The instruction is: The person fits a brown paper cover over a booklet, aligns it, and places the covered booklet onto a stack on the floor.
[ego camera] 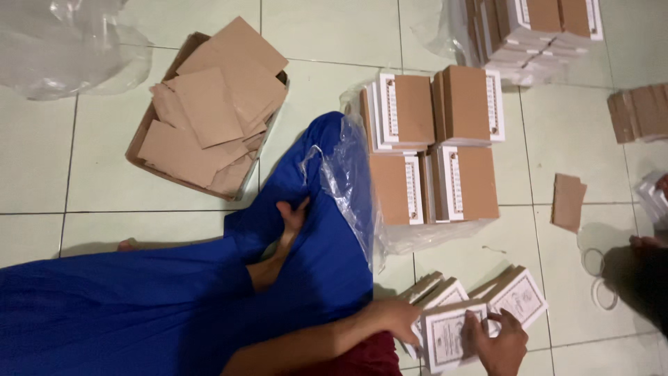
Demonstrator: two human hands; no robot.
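Note:
My left hand (395,317) and my right hand (498,342) both grip a small white booklet (445,335) with a dark printed frame on its cover, low over the tiled floor. Just behind it lie more of the same white booklets, fanned in two short stacks (518,295) (437,288). My crossed legs in blue cloth (174,299) fill the lower left, with a bare foot (292,216) showing.
Stacks of brown-covered booklets (431,146) sit on clear plastic ahead, with more (536,28) at the top. An open box of brown card sheets (209,111) lies left. A loose brown card (568,200), two white rings (598,278) and another person's hand (647,244) are at the right.

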